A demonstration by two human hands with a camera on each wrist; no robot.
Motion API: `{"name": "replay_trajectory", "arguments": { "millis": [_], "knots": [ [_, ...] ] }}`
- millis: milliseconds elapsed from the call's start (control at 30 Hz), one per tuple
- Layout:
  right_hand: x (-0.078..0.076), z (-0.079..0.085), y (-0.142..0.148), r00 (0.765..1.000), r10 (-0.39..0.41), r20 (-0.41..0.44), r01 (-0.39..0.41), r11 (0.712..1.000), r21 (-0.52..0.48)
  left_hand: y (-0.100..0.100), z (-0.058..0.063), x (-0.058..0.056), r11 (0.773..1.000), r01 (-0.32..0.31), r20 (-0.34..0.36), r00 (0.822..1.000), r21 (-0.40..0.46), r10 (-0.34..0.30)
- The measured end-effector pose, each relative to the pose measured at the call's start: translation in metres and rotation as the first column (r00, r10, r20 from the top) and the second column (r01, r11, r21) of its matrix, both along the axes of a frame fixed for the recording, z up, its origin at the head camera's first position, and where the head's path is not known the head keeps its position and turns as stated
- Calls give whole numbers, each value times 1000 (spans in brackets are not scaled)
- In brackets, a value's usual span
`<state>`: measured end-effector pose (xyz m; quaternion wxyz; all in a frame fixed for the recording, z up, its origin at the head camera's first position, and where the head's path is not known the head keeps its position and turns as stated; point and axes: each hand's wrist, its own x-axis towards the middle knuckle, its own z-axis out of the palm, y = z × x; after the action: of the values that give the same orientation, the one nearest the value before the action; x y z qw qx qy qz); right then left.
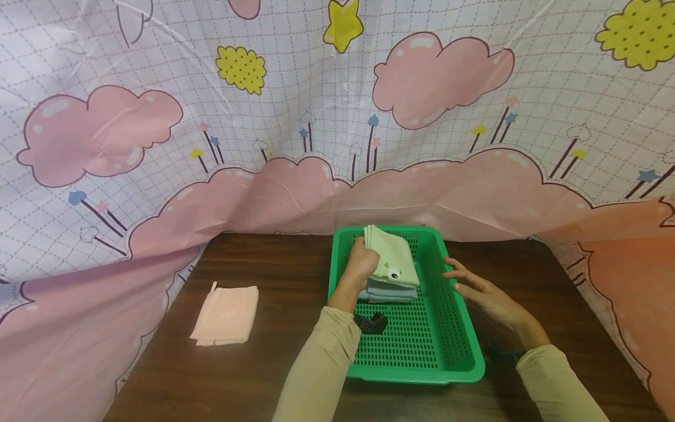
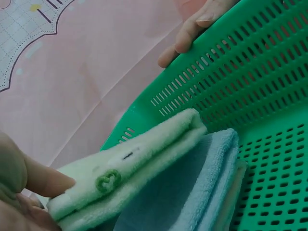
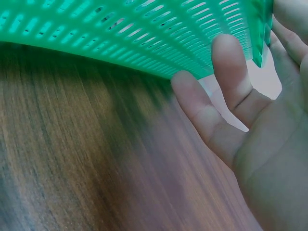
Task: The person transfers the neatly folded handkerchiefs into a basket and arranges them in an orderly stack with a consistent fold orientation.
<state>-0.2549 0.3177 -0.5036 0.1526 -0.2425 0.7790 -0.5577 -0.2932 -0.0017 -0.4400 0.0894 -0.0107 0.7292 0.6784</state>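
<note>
My left hand (image 1: 364, 261) pinches the edge of a folded light green towel (image 1: 392, 252) with a small embroidered face, tilted over a stack in the green basket (image 1: 401, 375). Beneath it lies a folded blue towel (image 2: 214, 168), with a paler cloth (image 2: 236, 195) under that in the left wrist view. The right hand (image 1: 490, 299) is at the basket's right rim, its fingers (image 3: 228, 67) spread loosely along the outer wall.
A folded pink towel (image 1: 227, 315) with a hanging loop lies on the dark wooden table (image 1: 285, 281), left of the basket. Behind the table hangs a patterned curtain (image 1: 295, 193) with pink clouds.
</note>
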Motion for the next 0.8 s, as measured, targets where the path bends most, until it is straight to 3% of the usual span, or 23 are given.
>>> {"name": "replay_trajectory", "arguments": {
  "millis": [233,367,533,800],
  "knots": [
    [-1,-2,0,1000,11,-12,-11,1000,-17,-1,0,0,998,-4,-7,1000,-59,4],
    [-1,-3,1,1000,10,-14,-10,1000,-20,0,-2,-3,988,-13,1,1000,-153,14],
    [-1,-3,1,1000,10,-11,-11,1000,-22,3,-2,-6,940,-8,39,999,-342,22],
    [-1,-2,0,1000,-8,16,8,1000,-4,3,0,-5,893,-2,21,1000,-450,13]
  ]
}}
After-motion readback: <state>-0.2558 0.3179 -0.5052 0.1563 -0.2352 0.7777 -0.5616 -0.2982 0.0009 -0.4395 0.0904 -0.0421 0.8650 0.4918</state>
